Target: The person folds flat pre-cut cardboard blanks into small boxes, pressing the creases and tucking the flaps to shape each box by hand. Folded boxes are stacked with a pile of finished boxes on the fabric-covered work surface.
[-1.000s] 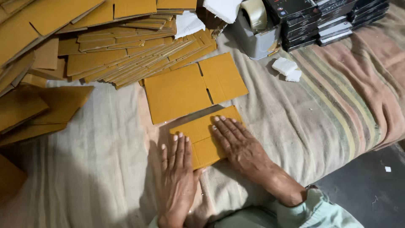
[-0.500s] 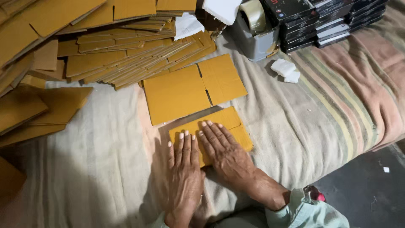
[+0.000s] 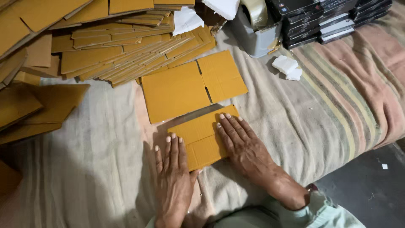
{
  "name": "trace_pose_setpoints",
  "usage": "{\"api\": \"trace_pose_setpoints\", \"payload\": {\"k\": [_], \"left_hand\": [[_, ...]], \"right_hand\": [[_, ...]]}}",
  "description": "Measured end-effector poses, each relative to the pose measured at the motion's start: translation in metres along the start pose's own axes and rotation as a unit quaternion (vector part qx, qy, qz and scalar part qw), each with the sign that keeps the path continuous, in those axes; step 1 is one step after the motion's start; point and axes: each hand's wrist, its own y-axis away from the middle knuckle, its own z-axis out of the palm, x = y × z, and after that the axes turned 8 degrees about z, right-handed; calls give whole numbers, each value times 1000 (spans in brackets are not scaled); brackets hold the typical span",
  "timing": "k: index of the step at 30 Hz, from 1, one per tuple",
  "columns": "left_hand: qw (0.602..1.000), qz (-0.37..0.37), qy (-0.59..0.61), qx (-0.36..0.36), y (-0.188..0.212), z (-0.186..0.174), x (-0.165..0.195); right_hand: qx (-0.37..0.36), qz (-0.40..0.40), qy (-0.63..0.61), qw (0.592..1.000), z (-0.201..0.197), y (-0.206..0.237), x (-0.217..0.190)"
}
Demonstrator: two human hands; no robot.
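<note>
Since half a second ago both hands have slid a little nearer the person along the small folded cardboard piece [image 3: 201,136], baring more of its far edge, while the card itself has stayed put on the cloth. In the head view, the left hand [image 3: 172,171] lies flat, palm down, with its fingers together and stretched out; the fingertips touch the near left edge of the folded piece and the palm rests on the striped blanket [image 3: 320,114]. The right hand [image 3: 242,145] is pressed flat too, fingers slightly spread, covering the right part of the same piece. Neither hand grips anything; both only press down. Just beyond the folded piece, with a narrow strip of cloth between, lies a larger flat cardboard blank [image 3: 192,86] with slits cut between its flaps. Farther off, at the upper left, a sprawling pile of cardboard sheets [image 3: 105,46] fans out. At the top a grey tape dispenser [image 3: 257,29] stands beside stacked dark boxes [image 3: 320,17], and two small white blocks [image 3: 287,67] lie on the blanket near them.
</note>
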Motion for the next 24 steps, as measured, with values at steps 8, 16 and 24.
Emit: {"api": "trace_pose_setpoints", "payload": {"k": [8, 16, 24], "left_hand": [[998, 23, 16, -48, -13, -4, 16], [996, 27, 48, -65, -13, -11, 19], [998, 35, 8, -57, -10, -17, 20]], "right_hand": [[57, -39, -108, 992, 9, -14, -29], [10, -29, -21, 999, 2, -15, -32], [-2, -32, -45, 998, 7, -15, -31]]}}
